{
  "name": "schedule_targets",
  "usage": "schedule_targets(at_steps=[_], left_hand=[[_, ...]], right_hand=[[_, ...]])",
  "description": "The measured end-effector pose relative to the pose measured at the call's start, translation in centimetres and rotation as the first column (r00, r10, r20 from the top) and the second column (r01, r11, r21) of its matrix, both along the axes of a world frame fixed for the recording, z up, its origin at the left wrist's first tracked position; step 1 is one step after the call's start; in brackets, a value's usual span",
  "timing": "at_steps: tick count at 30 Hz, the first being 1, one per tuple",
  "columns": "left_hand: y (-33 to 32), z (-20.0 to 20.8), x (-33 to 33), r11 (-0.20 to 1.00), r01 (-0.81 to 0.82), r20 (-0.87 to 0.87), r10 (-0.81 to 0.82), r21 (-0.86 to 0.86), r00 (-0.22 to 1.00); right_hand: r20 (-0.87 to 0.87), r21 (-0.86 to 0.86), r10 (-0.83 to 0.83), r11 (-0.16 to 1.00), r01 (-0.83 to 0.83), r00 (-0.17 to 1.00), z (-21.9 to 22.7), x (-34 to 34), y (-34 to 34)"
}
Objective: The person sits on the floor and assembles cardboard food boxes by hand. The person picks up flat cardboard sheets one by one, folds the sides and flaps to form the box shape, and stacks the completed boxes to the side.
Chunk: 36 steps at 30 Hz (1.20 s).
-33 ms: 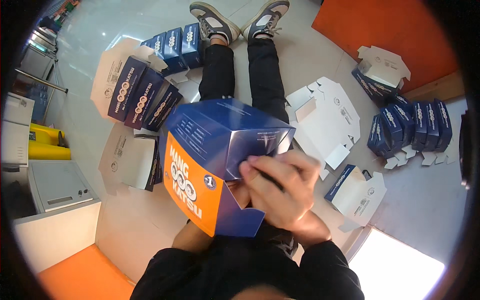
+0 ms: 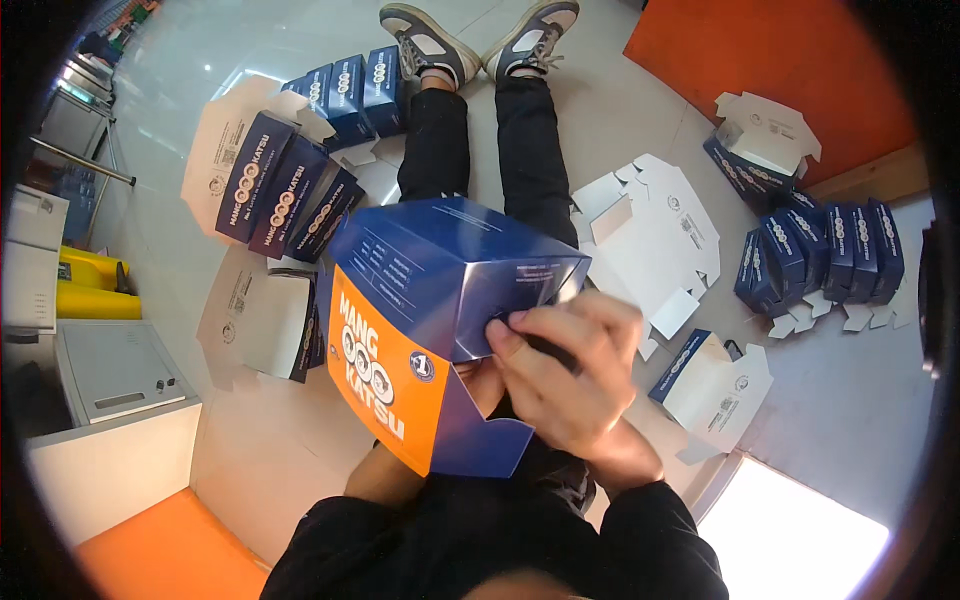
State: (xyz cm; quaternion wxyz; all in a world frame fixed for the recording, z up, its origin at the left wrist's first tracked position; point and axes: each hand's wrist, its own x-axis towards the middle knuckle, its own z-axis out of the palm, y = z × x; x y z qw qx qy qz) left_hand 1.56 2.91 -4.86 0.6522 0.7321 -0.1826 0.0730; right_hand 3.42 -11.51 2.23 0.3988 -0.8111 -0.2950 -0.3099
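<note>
A blue and orange cardboard food box [image 2: 400, 290], partly folded, is held up over my lap. My right hand [image 2: 575, 370] is closed at its right end panel, thumb and index finger pinching at a dark slot there. Below those fingers a blue flap [image 2: 485, 440] sticks out, with a notch in its edge. My left forearm [image 2: 388, 476] reaches up behind the orange panel. A little skin of my left hand [image 2: 482, 386] shows in the gap beside the flap; its fingers are mostly hidden by the box.
Stacked blue boxes [image 2: 270, 190] stand on the floor at left, more [image 2: 385, 90] near my shoes. At right lie an unfolded white carton [image 2: 655, 240], an open box [image 2: 715, 390] and a row of blue boxes [image 2: 835, 245]. A white cabinet [image 2: 125, 370] is far left.
My right thumb and index finger have shifted slightly at the end panel, and the dark slot shows more plainly. The box has barely moved.
</note>
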Motion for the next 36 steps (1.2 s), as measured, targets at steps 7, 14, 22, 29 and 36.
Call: schedule_targets(at_steps=[7, 14, 22, 29, 36], left_hand=[[1.2, -0.1, -0.6, 0.998, 0.041, -0.022, -0.040, 0.037, 0.999], [1.6, 0.0, -0.6, 0.993, 0.095, -0.015, -0.094, 0.071, 0.995], [2.0, 1.9, -1.5, 0.969, -0.020, 0.066, 0.004, 0.245, 0.998], [0.0, 0.3, 0.6, 0.801, -0.598, -0.148, 0.594, 0.022, 0.791], [4.0, 0.7, 2.8, 0.796, -0.536, 0.334, 0.442, 0.281, 0.832]], right_hand=[[-0.136, 0.115, 0.223, 0.971, -0.209, 0.965, 0.6, 2.4, -2.1], [-0.120, 0.066, 0.218, 0.975, -0.211, 0.968, -1.1, 1.8, -2.2], [-0.173, 0.308, -0.174, 0.926, 0.221, 0.969, -5.8, 2.2, -2.7], [-0.583, 0.790, 0.065, 0.279, 0.546, 0.810, -10.5, 0.3, -2.1], [-0.816, -0.213, -0.221, 0.974, 0.077, 0.534, -11.3, -3.3, -3.8]])
